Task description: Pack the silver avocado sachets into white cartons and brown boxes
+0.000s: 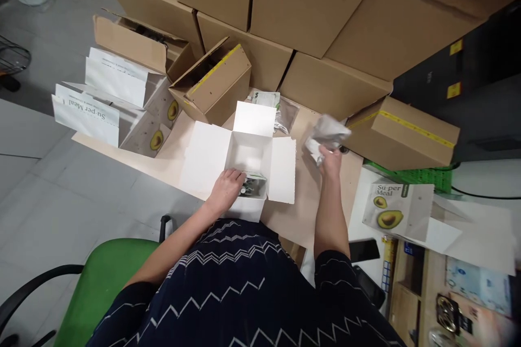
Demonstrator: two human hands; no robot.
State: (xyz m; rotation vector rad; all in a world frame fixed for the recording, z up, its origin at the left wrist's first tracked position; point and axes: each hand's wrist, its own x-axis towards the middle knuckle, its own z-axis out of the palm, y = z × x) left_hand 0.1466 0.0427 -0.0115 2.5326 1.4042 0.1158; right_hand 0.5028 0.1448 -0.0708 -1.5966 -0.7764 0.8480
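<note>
White box is standing open-topped on the wooden table, directly in front of the person, its flaps spreading outward. Dark packets with green-and-white print are lying inside, toward the near wall; much of the floor is showing bare.

Step in hand (judged): loading the box, with a further item being handled beside it. The next move is probably calling for a clear path over the right-hand flap and for the packets inside being kept to the near side, so that the bare space is staying usable.

Left hand: reaching over the near left rim, fingers curling inward at the packets. Opening is looking narrow; whether the fingertips are pinching a packet or only resting against it, I cannot tell.

Right hand: closing around a silver pouch, well to the right of the box and apart from it. The pouch is blurring, so its print is not reading.

Surroundings: a second silver pouch is lying just behind the box, a printed packet beside it. An open brown carton is standing behind, to the left.
</note>
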